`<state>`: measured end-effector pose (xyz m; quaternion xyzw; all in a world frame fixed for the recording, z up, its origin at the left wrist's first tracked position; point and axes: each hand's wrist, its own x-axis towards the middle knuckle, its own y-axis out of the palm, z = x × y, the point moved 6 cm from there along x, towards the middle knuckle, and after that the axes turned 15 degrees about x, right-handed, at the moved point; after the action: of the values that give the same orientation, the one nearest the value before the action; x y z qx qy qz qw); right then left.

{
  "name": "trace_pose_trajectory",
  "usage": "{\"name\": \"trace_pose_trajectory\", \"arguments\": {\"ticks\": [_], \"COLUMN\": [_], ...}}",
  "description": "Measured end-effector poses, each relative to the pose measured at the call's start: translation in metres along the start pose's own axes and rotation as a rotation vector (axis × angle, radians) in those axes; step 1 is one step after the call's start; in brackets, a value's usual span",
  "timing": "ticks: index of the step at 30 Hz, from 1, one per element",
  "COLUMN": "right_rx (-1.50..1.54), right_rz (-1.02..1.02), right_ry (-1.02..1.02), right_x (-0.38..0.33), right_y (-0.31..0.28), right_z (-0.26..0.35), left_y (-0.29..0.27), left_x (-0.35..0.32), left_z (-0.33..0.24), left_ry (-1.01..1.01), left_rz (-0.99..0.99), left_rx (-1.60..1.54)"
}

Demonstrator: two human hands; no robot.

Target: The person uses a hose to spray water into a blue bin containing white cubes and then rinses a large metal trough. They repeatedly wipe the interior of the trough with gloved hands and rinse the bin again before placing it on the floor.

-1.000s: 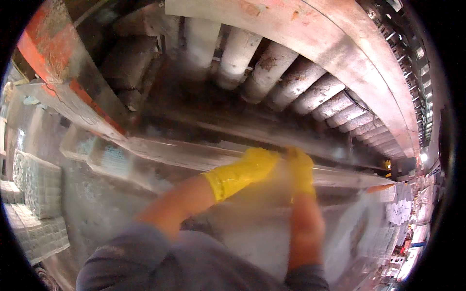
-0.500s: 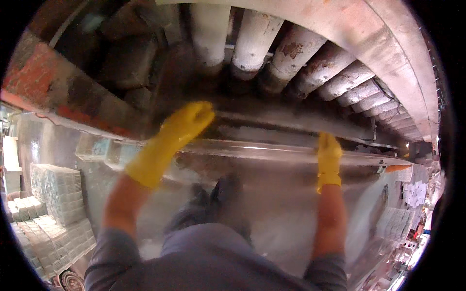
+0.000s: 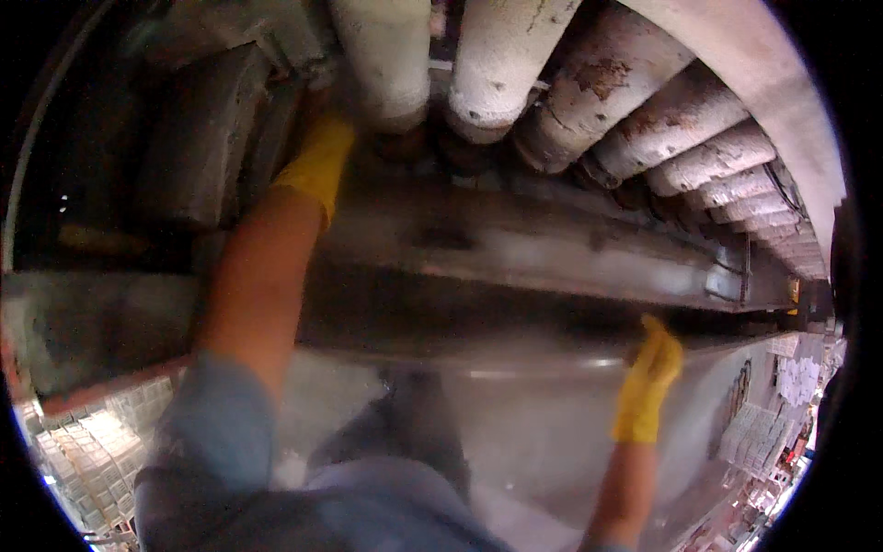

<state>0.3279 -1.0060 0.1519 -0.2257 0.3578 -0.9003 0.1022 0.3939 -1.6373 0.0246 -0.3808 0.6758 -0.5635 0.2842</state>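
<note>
My left hand [image 3: 322,156], in a yellow rubber glove, reaches far into the machine, close to the lower end of the nearest thick pale roller [image 3: 391,64]. Its fingers are blurred and lost in the dark, so I cannot see whether it holds anything. My right hand [image 3: 649,373], gloved the same way, is at the near metal rim [image 3: 524,372] of a long dark trough [image 3: 441,317]. Its fingers are curled over that rim, with a fingertip pointing toward the trough. Beyond the trough runs a wet metal ledge [image 3: 543,253], smeared by motion.
Several scuffed rollers [image 3: 589,87] slope down in a row under a curved pale frame [image 3: 736,55]. A dark boxy block [image 3: 198,138] stands left of my left arm. Stacked pale crates [image 3: 101,432] are at lower left, with more stacks [image 3: 759,432] at the right.
My left hand has gone forward and deeper, toward the rollers. The view has moved closer to the machine. My right hand now appears lower and slightly further right, still by the rim.
</note>
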Motion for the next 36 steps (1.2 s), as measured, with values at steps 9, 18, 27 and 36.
{"name": "trace_pose_trajectory", "arguments": {"ticks": [9, 18, 27, 36], "right_rx": [-0.007, -0.118, -0.148, -0.204], "right_rz": [0.013, 0.063, 0.115, 0.171], "right_ry": [-0.015, -0.065, -0.105, -0.114], "right_x": [-0.042, -0.051, -0.077, -0.105], "right_y": [-0.022, -0.029, -0.043, -0.056], "right_z": [-0.035, -0.021, -0.021, -0.016], "left_y": [0.056, 0.083, 0.094, 0.096], "left_x": [0.054, 0.059, 0.06, 0.055], "left_z": [0.004, 0.054, 0.063, 0.061], "left_ry": [0.023, 0.031, 0.034, 0.04], "left_rz": [-0.058, -0.12, -0.15, -0.159], "left_rx": [0.178, 0.295, 0.313, 0.321]}}
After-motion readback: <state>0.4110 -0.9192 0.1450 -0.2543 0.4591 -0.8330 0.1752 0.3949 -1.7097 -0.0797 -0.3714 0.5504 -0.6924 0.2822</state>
